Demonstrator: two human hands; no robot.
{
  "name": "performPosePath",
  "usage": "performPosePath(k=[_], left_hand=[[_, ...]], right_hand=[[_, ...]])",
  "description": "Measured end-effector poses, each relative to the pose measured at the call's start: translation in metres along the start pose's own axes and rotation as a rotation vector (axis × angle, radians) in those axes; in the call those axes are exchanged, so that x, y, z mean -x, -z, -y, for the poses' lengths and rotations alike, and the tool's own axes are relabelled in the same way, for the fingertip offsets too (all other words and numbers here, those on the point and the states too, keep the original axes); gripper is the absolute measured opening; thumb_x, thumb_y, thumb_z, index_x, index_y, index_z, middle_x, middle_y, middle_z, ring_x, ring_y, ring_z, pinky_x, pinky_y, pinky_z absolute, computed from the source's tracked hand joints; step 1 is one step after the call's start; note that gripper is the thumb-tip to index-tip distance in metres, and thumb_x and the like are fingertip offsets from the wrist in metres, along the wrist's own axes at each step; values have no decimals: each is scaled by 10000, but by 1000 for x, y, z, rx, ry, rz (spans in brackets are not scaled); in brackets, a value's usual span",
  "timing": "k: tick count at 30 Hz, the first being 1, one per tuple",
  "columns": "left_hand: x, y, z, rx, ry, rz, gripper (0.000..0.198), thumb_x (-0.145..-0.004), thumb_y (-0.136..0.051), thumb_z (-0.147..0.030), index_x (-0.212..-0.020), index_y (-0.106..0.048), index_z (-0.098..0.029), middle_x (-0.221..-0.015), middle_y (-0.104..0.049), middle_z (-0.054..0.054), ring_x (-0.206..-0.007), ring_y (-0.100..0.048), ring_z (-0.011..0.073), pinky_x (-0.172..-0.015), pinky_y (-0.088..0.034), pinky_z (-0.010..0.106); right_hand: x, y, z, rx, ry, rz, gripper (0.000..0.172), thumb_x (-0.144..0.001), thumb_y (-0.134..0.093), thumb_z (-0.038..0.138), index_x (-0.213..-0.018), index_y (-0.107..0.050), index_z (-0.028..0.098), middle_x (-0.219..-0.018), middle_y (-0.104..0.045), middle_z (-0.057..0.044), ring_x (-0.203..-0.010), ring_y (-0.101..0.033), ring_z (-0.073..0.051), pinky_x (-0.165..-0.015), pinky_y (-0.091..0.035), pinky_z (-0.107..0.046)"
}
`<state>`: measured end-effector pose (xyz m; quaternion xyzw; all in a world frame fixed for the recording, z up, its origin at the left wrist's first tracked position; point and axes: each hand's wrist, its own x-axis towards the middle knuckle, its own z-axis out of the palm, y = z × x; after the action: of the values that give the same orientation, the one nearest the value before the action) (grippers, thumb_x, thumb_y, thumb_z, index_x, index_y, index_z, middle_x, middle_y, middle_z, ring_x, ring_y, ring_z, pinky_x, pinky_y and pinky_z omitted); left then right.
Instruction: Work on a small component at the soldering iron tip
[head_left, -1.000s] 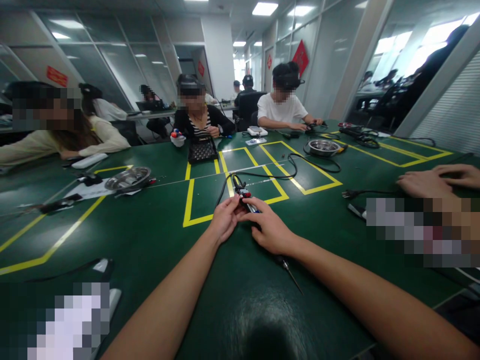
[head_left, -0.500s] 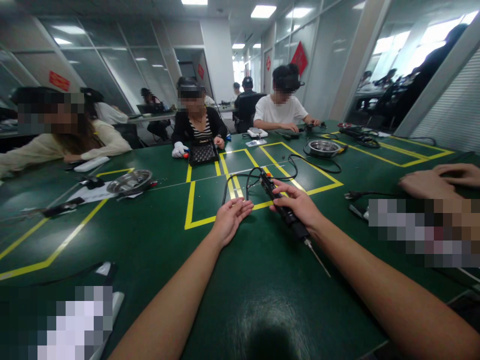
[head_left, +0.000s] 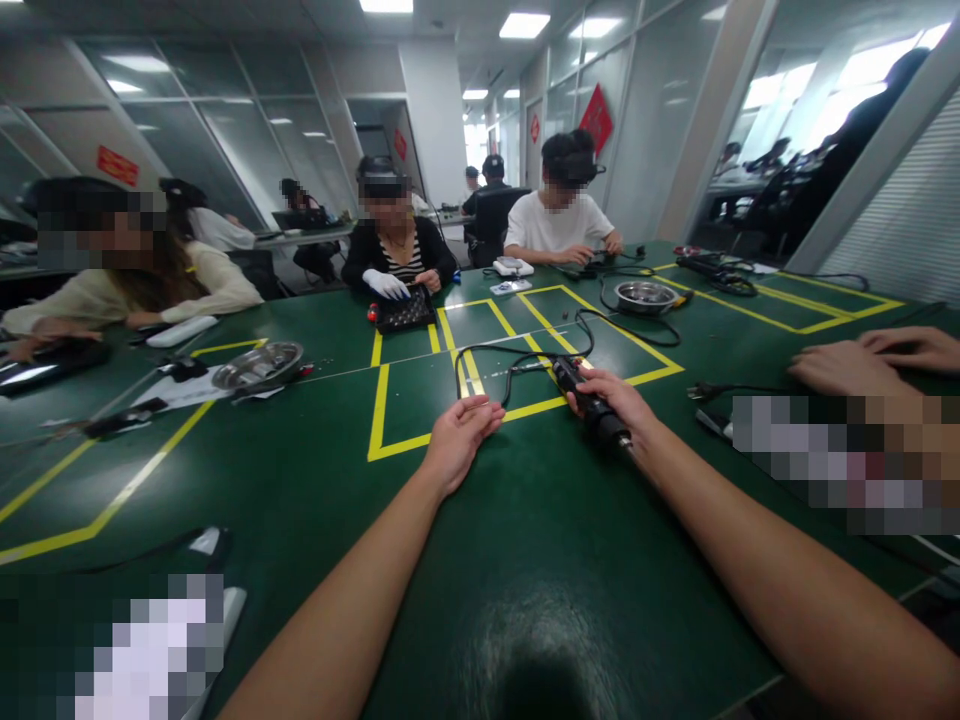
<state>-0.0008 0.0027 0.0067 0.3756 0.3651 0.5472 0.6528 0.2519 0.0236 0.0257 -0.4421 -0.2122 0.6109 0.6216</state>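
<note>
My right hand [head_left: 619, 400] is wrapped round a black corded electric screwdriver [head_left: 598, 418], held above the green table. Its bit end points back toward me, and the thin bit is mostly lost against my forearm. A black cord [head_left: 517, 368] loops from its far end across the table. To the left, my left hand [head_left: 461, 445] rests near the yellow tape with palm turned partly up. Its fingers are stretched out and slightly bent, and I see nothing held in them. The fingertips are close to the cord, but I cannot tell if they touch it.
Yellow tape [head_left: 379, 410] marks rectangles on the green table [head_left: 450, 600]. Metal bowls stand at left [head_left: 259, 366] and far right [head_left: 645, 295]. A plug [head_left: 705, 390] lies near a neighbour's hands [head_left: 840, 368]. Across the table, a gloved person handles a black tray [head_left: 405, 312]; another works beside them.
My right hand has turned the screwdriver and shifted it slightly right, so its bit points more toward me. The cord has moved with it. My left hand's fingers have drawn slightly closer together.
</note>
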Motion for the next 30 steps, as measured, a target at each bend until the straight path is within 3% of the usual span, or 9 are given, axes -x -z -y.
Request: performPosePath(k=[4, 7, 8, 10, 13, 18, 22, 30], left_hand=[[0, 3, 4, -116, -81, 42, 372, -775, -823, -220, -1090, -653, -120, -922, -718, 67, -849, -735, 171, -808, -576, 293], [-1, 4, 7, -178, -117, 68, 368, -757, -837, -266, -1045, -666, -112, -818, -701, 46, -755, -714, 151, -727, -560, 266], [-2, 5, 8, -180, -116, 73, 367, -757, -837, -274, -1037, -665, -110, -812, -702, 49, -747, -712, 151, -722, -558, 266], [-4, 5, 10, -157, -113, 68, 365, -780, -816, -292, -1052, -651, -114, -847, -710, 61, -761, -716, 157, -736, -562, 278], [-4, 2, 12, -145, -152, 10, 349, -853, -740, -341, -1106, -607, -141, -956, -713, 79, -815, -726, 176, -787, -574, 327], [3, -3, 8, -385, -393, -114, 371, -823, -771, -344, -1125, -606, -206, -1064, -671, 60, -886, -679, 162, -830, -532, 297], [10, -4, -1, -622, -518, -115, 424, -833, -753, -317, -1240, -650, -257, -1061, -628, 56, -862, -598, 167, -789, -498, 275], [15, -9, -8, -676, -582, -80, 217, -883, -677, -275, -1088, -737, -242, -1091, -613, 82, -974, -568, 233, -873, -460, 303]], right_hand=[[18, -8, -9, 472, 332, 256, 188, -602, -778, 104, -689, -620, 158, -1553, -436, -50, -1141, -648, -285, -782, -646, -398], [39, -17, -15, 840, 621, 444, 102, -683, -716, 100, -724, -680, 187, -1492, -517, -79, -1375, -494, -304, -1084, -470, -518], [46, -20, -17, 933, 699, 496, 120, -707, -685, 79, -741, -691, 194, -1482, -531, -81, -1388, -488, -290, -1145, -394, -528], [58, -26, -23, 1051, 790, 578, 179, -739, -622, 42, -777, -700, 199, -1492, -525, -90, -1378, -509, -272, -1163, -363, -507], [69, -30, -32, 1173, 862, 651, 239, -750, -561, 6, -798, -695, 198, -1516, -506, -87, -1434, -450, -277, -1177, -350, -504], [73, -30, -41, 1325, 938, 678, 290, -759, -524, -23, -848, -676, 207, -1565, -454, -50, -1508, -326, -278, -1209, -308, -555], [75, -29, -44, 1447, 946, 687, 284, -772, -535, -23, -873, -662, 210, -1592, -420, -40, -1536, -251, -307, -1154, -383, -594], [79, -31, -46, 1565, 946, 695, 240, -819, -555, 12, -891, -657, 216, -1595, -422, -42, -1543, -226, -329, -1100, -446, -612]])
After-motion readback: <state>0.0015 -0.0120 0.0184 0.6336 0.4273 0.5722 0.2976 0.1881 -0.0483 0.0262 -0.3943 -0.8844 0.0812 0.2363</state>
